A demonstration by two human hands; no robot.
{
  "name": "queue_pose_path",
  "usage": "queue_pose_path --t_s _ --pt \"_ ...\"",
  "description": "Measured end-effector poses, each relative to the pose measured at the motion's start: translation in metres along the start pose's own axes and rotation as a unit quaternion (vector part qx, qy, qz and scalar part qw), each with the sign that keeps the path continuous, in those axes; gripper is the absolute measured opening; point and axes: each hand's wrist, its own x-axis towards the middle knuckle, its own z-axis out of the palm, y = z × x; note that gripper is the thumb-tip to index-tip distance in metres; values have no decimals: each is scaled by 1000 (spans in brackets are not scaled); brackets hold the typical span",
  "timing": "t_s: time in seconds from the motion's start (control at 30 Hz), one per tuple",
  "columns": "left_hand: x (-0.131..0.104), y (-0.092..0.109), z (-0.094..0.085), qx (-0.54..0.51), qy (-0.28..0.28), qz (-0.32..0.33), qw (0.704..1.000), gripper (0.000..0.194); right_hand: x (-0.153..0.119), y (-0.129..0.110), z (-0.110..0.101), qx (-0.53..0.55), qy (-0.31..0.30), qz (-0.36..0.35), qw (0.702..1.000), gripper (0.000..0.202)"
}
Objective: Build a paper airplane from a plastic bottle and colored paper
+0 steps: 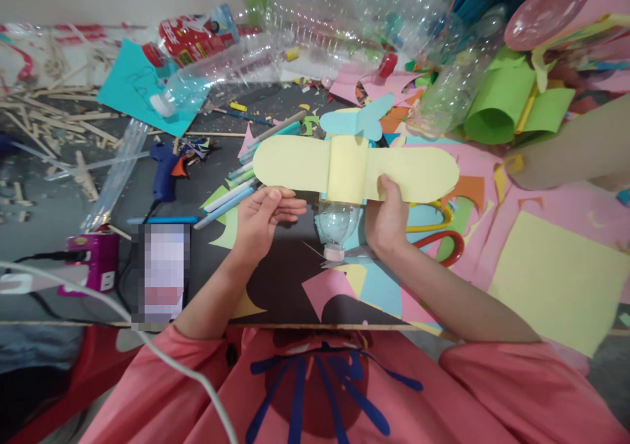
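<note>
A model plane (348, 168) made from a clear plastic bottle and paper is in the middle of the head view. Its pale yellow paper wings (295, 162) stretch left and right, and a yellow band wraps the bottle. Light blue tail pieces (371, 119) point away from me, while the bottle's neck and white cap (334, 252) face me. My right hand (388, 218) grips the plane at the right wing, thumb on top and the other fingers mostly hidden below. Beside the left wing's near edge, my left hand (268, 218) is open with fingers stretched out and holds nothing.
Scissors (450, 247) with red and yellow handles lie behind my right hand. Pens (229, 198), a blue glue gun (165, 168), a phone (165, 270) and a purple power adapter (91, 260) are at left. Plastic bottles (221, 70) and paper scraps (329, 290) are strewn around.
</note>
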Motion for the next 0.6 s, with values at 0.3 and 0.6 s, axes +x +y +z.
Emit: queue_pose_path --t_s 0.3,0.6 --pt "4 1 -6 34 -125 -94 987 34 -2 -4 4 12 4 13 1000 26" --pt "6 -8 -6 110 -124 -35 986 43 -5 4 -4 -66 -171 61 981 45"
